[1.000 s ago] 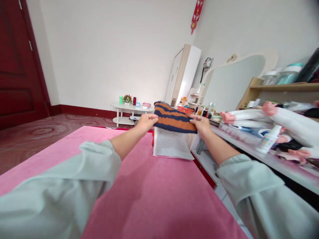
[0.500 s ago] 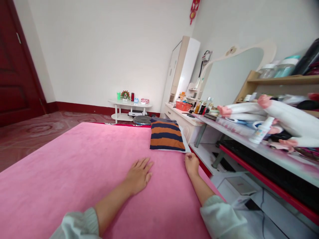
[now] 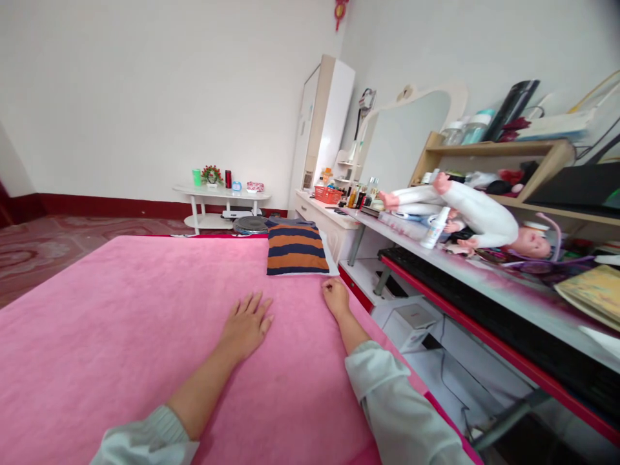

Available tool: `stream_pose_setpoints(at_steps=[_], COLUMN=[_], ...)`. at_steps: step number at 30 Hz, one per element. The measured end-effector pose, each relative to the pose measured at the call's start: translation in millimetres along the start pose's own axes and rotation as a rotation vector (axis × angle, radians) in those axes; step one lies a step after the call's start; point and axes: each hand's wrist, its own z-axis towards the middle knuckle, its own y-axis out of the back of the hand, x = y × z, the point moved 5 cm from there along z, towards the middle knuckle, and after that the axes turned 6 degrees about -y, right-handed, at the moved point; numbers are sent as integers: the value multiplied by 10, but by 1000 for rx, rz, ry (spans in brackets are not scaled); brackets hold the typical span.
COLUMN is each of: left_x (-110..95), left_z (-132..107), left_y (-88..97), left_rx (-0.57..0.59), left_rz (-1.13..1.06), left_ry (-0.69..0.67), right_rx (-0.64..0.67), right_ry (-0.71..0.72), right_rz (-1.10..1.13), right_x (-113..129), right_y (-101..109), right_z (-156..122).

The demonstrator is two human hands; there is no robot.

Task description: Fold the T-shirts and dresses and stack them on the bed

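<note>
A pink fleece blanket (image 3: 159,310) covers the bed. My left hand (image 3: 246,326) lies palm down on it, fingers spread and holding nothing. To its right, my right hand (image 3: 336,297) is curled into a fist on the blanket near the bed's right edge; no object shows in the fingers. Just beyond the fist lies a folded shirt (image 3: 296,252) with orange and navy stripes, its lower edge toward me. White cloth (image 3: 332,258) peeks out along the shirt's right side, its corner close to my fist.
Along the right runs a desk (image 3: 484,274) holding a doll (image 3: 489,210), a white bottle (image 3: 436,229) and a wooden shelf (image 3: 489,148). Farther back are a mirrored dresser (image 3: 334,223) with a red basket (image 3: 328,194), a tall white cabinet (image 3: 322,116) and a low white table (image 3: 223,191).
The view has turned right, so more of the desk and the doll shows and the door has nearly left the picture. Both hands keep their places and poses on the blanket.
</note>
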Motion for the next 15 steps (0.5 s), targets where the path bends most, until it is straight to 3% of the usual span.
stream_pose_setpoints(at_steps=[10,13,15], left_x=[-16,-27,-27], left_z=[-24,-29,-26], left_y=[77,125,146], left_rx=[-28,-15,-11], left_rz=[-68,-98,-114], left_ry=[-15,-2,2], right_rx=[32,-38,-39], right_ry=[21,87,204], right_rz=[172,347,530], right_x=[37,402,925], right_y=[65,215,412], right_z=[-42,-115,-198])
